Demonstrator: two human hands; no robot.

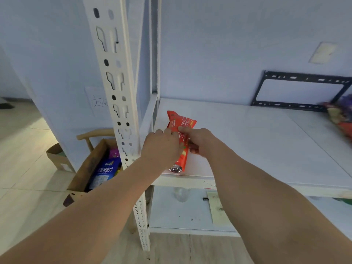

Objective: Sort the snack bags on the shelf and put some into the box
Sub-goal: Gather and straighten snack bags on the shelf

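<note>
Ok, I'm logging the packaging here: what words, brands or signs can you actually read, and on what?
"CRISPY": red snack bag on the shelf; its large white characters are partly hidden by both hands.
Blue bag in the cardboard box: white Chinese characters, too blurred to read.
"方" plus an unclear mark: handwritten on wall paper.

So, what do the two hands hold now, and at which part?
Both hands grip the red snack bag around its middle: left hand on its left side, right hand on its right side.
</note>
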